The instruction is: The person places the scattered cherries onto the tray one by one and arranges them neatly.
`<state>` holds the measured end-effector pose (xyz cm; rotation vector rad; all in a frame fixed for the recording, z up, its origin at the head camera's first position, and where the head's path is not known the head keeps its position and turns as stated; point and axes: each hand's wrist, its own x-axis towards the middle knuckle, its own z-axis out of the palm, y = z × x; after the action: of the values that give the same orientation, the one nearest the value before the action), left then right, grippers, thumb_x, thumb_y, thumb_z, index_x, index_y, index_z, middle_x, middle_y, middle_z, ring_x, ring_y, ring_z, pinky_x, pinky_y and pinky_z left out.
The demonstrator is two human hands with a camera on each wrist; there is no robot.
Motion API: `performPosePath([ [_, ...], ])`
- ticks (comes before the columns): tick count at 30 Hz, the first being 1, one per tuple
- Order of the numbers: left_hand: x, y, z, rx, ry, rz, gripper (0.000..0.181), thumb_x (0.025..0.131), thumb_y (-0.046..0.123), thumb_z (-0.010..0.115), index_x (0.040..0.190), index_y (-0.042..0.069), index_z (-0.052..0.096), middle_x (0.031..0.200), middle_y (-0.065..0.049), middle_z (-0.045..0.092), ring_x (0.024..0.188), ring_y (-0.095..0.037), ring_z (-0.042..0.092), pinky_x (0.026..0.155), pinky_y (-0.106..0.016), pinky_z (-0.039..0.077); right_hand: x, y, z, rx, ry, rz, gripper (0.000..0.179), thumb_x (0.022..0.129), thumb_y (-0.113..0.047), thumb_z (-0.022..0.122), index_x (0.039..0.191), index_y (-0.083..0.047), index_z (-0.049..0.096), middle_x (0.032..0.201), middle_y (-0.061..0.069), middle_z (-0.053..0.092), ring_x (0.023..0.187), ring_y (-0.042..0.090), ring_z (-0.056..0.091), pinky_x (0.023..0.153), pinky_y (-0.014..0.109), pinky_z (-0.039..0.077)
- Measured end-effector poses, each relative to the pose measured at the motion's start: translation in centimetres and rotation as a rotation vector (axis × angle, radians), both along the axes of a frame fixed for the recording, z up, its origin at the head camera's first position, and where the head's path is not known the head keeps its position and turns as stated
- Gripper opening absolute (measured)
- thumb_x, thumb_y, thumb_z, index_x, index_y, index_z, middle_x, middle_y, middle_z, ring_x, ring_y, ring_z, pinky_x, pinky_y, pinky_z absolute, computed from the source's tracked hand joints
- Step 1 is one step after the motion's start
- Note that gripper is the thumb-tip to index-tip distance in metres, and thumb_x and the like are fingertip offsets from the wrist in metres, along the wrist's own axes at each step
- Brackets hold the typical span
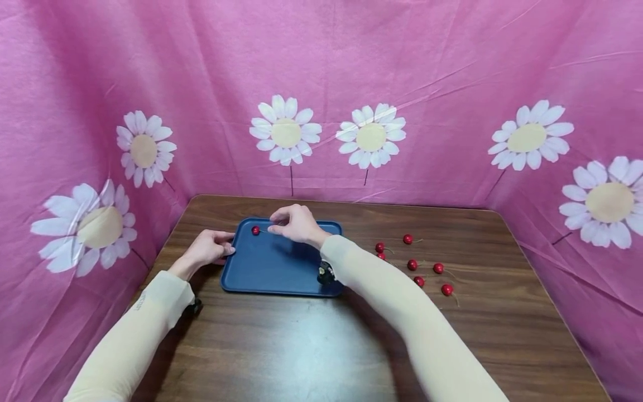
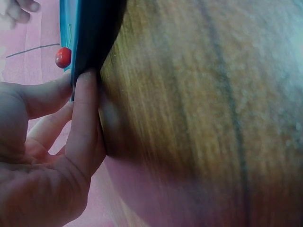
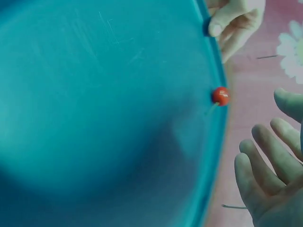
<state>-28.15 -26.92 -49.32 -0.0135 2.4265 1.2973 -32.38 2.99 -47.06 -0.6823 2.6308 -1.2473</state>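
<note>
Cherries are barely started on: one cherry (image 1: 255,230) lies in the blue tray's (image 1: 281,268) far left corner, just off the loose, empty fingers of the right hand (image 1: 296,224), the left hand (image 1: 208,248) pinches the tray's rim, and seven cherries (image 1: 412,264) wait on the table (image 1: 311,346).

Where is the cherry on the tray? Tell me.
Head view: the cherry lies in the blue tray's far-left corner, just left of the right hand.
</note>
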Motion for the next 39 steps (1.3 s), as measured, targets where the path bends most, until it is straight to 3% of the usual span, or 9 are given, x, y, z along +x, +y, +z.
performPosePath([
  [7,0.0,-0.3,0.0,-0.005,0.000,-0.012,0.060,0.106,0.003,0.072,0.163,-0.007,0.052,0.095,-0.003,0.077,0.095,-0.012,0.073,0.089,-0.043,0.073,1.4,4.6,3.1,-0.097,0.067,0.062,0.032,0.099,-0.023,0.089,0.127,-0.008,0.084,0.125,0.012,0.085,0.116,0.027,0.082,0.106,0.043,0.068],
  [11,0.0,-0.5,0.1,0.002,0.004,-0.022,0.062,0.106,0.004,0.072,0.163,-0.008,0.051,0.098,-0.005,0.078,0.095,-0.011,0.073,0.089,-0.042,0.073,1.7,7.7,4.3,-0.141,0.077,0.027,0.030,0.098,-0.018,0.089,0.125,-0.007,0.085,0.121,0.014,0.086,0.107,0.026,0.084,0.098,0.038,0.071],
  [18,0.4,-1.2,0.6,-0.017,0.007,-0.022,0.061,0.107,0.004,0.071,0.163,-0.010,0.050,0.109,-0.016,0.080,0.096,-0.010,0.073,0.091,-0.045,0.073,1.6,13.5,5.4,-0.143,0.106,-0.059,0.030,0.099,-0.017,0.088,0.126,-0.005,0.084,0.120,0.016,0.085,0.104,0.027,0.084,0.094,0.039,0.071],
  [21,0.4,-1.2,0.7,-0.014,0.004,-0.027,0.062,0.107,0.004,0.071,0.163,-0.010,0.049,0.108,-0.015,0.081,0.096,-0.010,0.073,0.092,-0.045,0.073,1.7,16.4,5.6,-0.134,0.106,-0.115,0.029,0.099,-0.017,0.088,0.125,-0.006,0.084,0.119,0.017,0.085,0.102,0.023,0.083,0.090,0.031,0.070],
  [27,0.1,-0.7,0.3,-0.007,0.006,-0.037,0.062,0.107,0.003,0.071,0.163,-0.011,0.048,0.101,-0.007,0.079,0.095,-0.009,0.072,0.091,-0.044,0.073,2.2,22.1,5.4,-0.129,0.121,-0.208,0.030,0.098,-0.016,0.089,0.126,-0.006,0.084,0.118,0.018,0.085,0.096,0.015,0.083,0.082,0.016,0.066],
  [34,-0.1,-0.2,0.1,-0.011,0.000,-0.053,0.062,0.107,0.003,0.070,0.163,-0.012,0.048,0.102,-0.009,0.078,0.096,-0.011,0.071,0.092,-0.046,0.073,4.3,27.4,3.1,-0.027,0.118,-0.273,0.030,0.100,-0.018,0.088,0.127,-0.006,0.083,0.114,0.020,0.086,0.088,0.002,0.080,0.073,0.013,0.062],
  [39,0.1,-0.1,0.3,-0.014,0.002,-0.057,0.062,0.107,0.003,0.071,0.163,-0.013,0.048,0.101,-0.009,0.077,0.097,-0.013,0.072,0.093,-0.047,0.072,5.8,30.2,1.7,0.027,0.130,-0.320,0.032,0.099,-0.018,0.089,0.127,-0.006,0.082,0.119,0.019,0.085,0.090,0.003,0.079,0.075,0.010,0.059],
])
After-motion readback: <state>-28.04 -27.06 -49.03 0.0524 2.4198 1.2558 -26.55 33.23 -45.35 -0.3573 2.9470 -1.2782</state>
